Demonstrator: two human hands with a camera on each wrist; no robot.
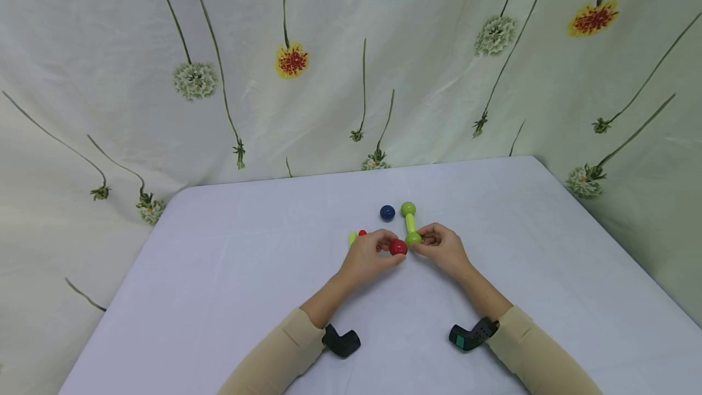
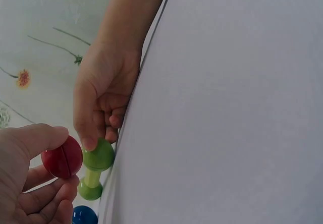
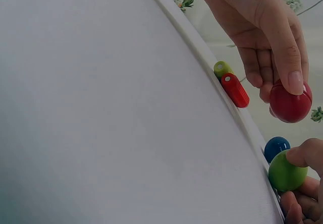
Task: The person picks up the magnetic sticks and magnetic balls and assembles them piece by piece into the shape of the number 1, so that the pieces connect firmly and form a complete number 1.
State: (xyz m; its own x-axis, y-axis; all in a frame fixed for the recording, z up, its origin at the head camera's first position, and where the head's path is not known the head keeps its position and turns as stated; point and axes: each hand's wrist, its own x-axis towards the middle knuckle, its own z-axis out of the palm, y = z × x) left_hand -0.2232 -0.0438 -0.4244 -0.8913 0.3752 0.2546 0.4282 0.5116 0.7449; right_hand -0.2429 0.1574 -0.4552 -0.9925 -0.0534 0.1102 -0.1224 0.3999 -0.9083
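Observation:
My left hand (image 1: 368, 256) pinches a glossy red ball (image 1: 398, 248) between thumb and fingers. In the left wrist view a thin seam runs around that red ball (image 2: 62, 157). Just to its right, my right hand (image 1: 443, 251) holds the near ball of a green dumbbell-shaped piece (image 1: 410, 223), two green balls joined by a lighter green rod. The red ball and the near green ball (image 3: 287, 170) are close together but apart. Beyond them on the table is a dark blue ball (image 1: 387, 213).
Left of my left hand lie a yellow-green rod (image 1: 353, 238) and a red rod (image 3: 235, 90), each with a hole in its end in the right wrist view. A white cloth covers the table (image 1: 263, 297); a flowered curtain (image 1: 329, 102) hangs behind its far edge.

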